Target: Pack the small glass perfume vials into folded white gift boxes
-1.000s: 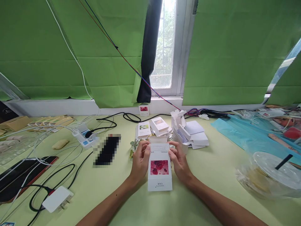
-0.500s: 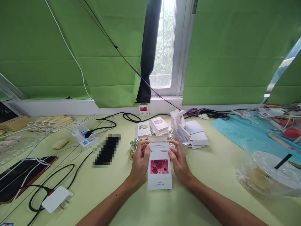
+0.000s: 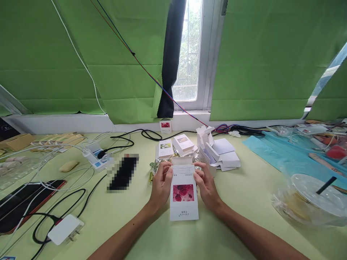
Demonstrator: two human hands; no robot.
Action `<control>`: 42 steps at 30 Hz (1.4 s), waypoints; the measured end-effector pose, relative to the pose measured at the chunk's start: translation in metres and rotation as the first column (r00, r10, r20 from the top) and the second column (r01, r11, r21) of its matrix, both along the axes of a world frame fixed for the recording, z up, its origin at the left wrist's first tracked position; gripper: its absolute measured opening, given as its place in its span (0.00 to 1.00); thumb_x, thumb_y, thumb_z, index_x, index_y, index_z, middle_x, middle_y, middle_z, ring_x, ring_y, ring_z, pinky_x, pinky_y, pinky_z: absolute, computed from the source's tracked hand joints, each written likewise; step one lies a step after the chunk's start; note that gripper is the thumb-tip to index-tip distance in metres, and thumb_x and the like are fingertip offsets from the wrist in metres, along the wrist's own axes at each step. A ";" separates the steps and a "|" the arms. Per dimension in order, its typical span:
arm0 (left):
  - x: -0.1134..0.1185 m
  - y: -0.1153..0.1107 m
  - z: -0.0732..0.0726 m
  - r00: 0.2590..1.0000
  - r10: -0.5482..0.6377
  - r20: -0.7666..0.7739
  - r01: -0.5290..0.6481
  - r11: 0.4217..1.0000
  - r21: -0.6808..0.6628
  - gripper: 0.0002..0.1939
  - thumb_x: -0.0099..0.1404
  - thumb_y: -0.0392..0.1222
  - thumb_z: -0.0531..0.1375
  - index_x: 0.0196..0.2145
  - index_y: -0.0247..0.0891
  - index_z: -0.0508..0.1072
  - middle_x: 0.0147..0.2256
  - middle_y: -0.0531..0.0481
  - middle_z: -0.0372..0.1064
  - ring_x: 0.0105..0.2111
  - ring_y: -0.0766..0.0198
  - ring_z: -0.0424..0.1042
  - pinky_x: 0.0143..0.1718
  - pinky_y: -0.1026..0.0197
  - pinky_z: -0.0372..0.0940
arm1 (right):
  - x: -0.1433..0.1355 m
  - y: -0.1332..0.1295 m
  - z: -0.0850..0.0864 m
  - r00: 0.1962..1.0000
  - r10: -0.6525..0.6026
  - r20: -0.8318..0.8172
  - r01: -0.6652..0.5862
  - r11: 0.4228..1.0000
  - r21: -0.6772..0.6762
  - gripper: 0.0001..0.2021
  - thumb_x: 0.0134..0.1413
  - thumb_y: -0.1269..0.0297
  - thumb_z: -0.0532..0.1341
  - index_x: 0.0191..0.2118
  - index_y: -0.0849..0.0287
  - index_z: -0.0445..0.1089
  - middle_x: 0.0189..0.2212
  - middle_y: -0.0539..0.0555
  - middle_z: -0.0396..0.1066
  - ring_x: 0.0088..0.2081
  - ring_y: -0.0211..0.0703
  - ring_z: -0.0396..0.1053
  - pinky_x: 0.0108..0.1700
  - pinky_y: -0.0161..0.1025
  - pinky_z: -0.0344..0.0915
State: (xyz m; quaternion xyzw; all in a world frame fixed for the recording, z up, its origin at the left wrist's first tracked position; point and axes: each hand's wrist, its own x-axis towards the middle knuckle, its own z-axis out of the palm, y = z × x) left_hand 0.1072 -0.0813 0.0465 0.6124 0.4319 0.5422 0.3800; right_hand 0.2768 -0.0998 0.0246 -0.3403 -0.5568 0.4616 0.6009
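Observation:
A white box [image 3: 184, 209] with a red rose picture faces me upside down, between my two hands. My left hand [image 3: 162, 183] grips its far left edge with thumb and bent fingers. On the far right edge, my right hand [image 3: 205, 182] pinches it the same way. The far end shows a raised flap [image 3: 182, 161]. Behind it lie shiny gold and silver wrapped pieces [image 3: 151, 173], partly hidden by my fingers. Beyond them are two printed white boxes, one with a white-flower picture [image 3: 166, 147] and another with a pale picture [image 3: 184, 141].
Flattened and opened white cartons [image 3: 226, 153] are piled right of centre. A lidded plastic cup with a straw [image 3: 311, 195] stands at right, near a blue plastic sheet [image 3: 265, 151]. Cables, a power strip [image 3: 96, 159], a white charger [image 3: 66, 229] and a phone [image 3: 27, 202] occupy the left.
The near end of the rose box has tipped slightly down toward me. Both hands keep almost the same place and hold.

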 end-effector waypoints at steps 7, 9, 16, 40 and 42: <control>-0.002 0.000 -0.001 0.999 -0.028 -0.017 0.028 0.999 0.017 0.11 0.73 0.52 0.53 0.39 0.43 0.65 0.30 0.55 0.68 0.28 0.65 0.67 0.29 0.65 0.62 | 0.001 -0.001 0.002 0.999 0.028 -0.016 -0.028 1.000 -0.005 0.11 0.68 0.51 0.54 0.49 0.50 0.60 0.26 0.45 0.64 0.19 0.34 0.57 0.20 0.33 0.54; -0.001 0.000 -0.001 0.999 -0.037 -0.011 0.037 0.999 0.014 0.11 0.74 0.52 0.53 0.39 0.43 0.65 0.30 0.55 0.67 0.28 0.65 0.67 0.29 0.65 0.62 | 0.001 -0.001 0.002 0.999 0.031 -0.019 -0.031 0.999 -0.006 0.11 0.68 0.52 0.54 0.49 0.50 0.59 0.26 0.45 0.64 0.20 0.34 0.57 0.20 0.33 0.54; -0.003 0.001 -0.002 0.999 -0.032 -0.040 0.036 0.996 0.086 0.11 0.74 0.51 0.53 0.37 0.42 0.64 0.29 0.56 0.64 0.28 0.66 0.65 0.28 0.65 0.61 | -0.001 -0.002 0.002 1.000 0.028 -0.014 -0.028 0.999 0.026 0.11 0.68 0.53 0.55 0.49 0.50 0.59 0.31 0.48 0.68 0.26 0.38 0.66 0.27 0.35 0.63; -0.001 -0.004 0.000 0.997 -0.057 -0.059 0.063 0.992 0.111 0.11 0.72 0.51 0.53 0.40 0.43 0.67 0.34 0.52 0.68 0.26 0.66 0.67 0.26 0.64 0.64 | -0.002 -0.004 -0.001 0.998 -0.057 0.034 0.055 0.998 0.043 0.11 0.68 0.51 0.55 0.47 0.51 0.61 0.32 0.51 0.70 0.26 0.41 0.69 0.27 0.38 0.66; -0.002 -0.004 -0.002 0.995 -0.064 -0.073 0.072 0.990 0.119 0.10 0.72 0.51 0.53 0.40 0.43 0.68 0.35 0.51 0.70 0.26 0.66 0.68 0.27 0.64 0.65 | -0.002 -0.004 0.000 0.997 -0.063 0.044 0.061 0.997 0.049 0.11 0.67 0.50 0.56 0.46 0.51 0.61 0.32 0.51 0.70 0.25 0.41 0.69 0.25 0.38 0.65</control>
